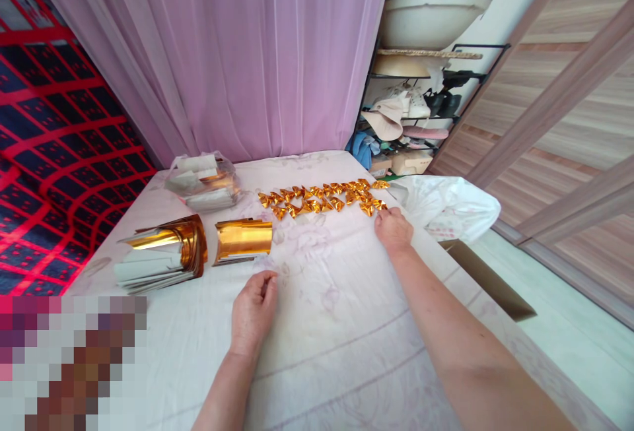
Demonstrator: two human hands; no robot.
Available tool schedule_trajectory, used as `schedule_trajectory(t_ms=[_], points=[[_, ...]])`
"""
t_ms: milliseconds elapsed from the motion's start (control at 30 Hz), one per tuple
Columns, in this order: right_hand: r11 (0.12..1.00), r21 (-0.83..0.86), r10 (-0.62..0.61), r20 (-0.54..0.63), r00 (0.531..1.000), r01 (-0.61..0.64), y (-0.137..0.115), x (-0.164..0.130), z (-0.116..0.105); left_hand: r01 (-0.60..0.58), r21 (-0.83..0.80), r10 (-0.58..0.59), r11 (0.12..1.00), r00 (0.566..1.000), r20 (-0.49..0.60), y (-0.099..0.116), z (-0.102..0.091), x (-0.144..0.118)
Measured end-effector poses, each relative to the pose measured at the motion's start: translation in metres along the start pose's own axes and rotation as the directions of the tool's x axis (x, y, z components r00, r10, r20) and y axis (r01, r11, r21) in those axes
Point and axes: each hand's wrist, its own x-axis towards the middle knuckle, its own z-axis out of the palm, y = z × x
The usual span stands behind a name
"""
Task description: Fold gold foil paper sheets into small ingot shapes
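Note:
My right hand [395, 228] reaches to the near right end of several folded gold foil papers [311, 206]. Its fingertips are closed at a small folded gold foil paper [380, 204]. These shiny pieces lie in two uneven rows across the cloth. My left hand [254, 307] rests lower on the cloth, its fingers curled and nothing visible in them. Just beyond it lies a curved stack of gold foil sheets [244, 239]. To the left of that stack is a thicker, fanned bundle of gold and white sheets [166, 254].
A clear plastic bag of papers [203, 182] sits at the back left of the cloth-covered table [317, 325]. A white plastic bag [446, 206] hangs at the right edge, above a cardboard box [488, 279]. Behind are a purple curtain [262, 55] and a loaded rack [413, 78].

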Motion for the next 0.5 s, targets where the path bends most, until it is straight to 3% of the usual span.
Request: schedule_trajectory(t_ms=[300,500], points=[[0.992,0.04,-0.119,-0.021,0.993,0.12,-0.0088,-0.0073,0.0037,-0.012,-0.005,0.012,1.0,1.0,-0.001,-0.0009,0.0003,0.0001],[0.992,0.028,-0.125,-0.022,0.992,0.125,-0.01,-0.0088,0.0018,0.0,0.002,0.0,1.0,1.0,0.0,-0.0025,0.0011,-0.0001]])
